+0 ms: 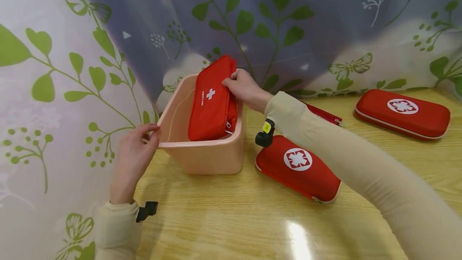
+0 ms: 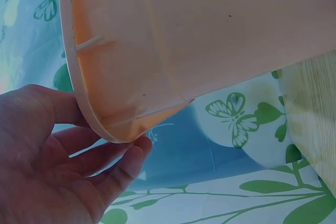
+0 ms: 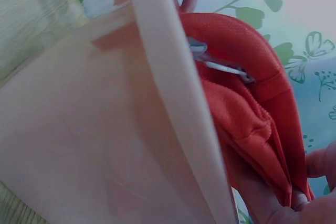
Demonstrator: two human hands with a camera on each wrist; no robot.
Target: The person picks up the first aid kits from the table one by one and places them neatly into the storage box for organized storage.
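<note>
A red first aid pouch with a white cross leans upright inside the pink plastic bin, its top end sticking out above the rim. My right hand pinches the pouch's right edge near its top, thumb on the front face. In the right wrist view the pouch shows its zip and folded layers beside the bin wall, with fingers behind it. My left hand grips the bin's near left corner. From the left wrist view, thumb and fingertips of that hand hold the rim.
Right of the bin lies a red hard case with a white round emblem, partly under my right forearm. A similar red case sits farther right. A dark red zipped pouch shows behind the forearm. Patterned curtain borders the wooden table.
</note>
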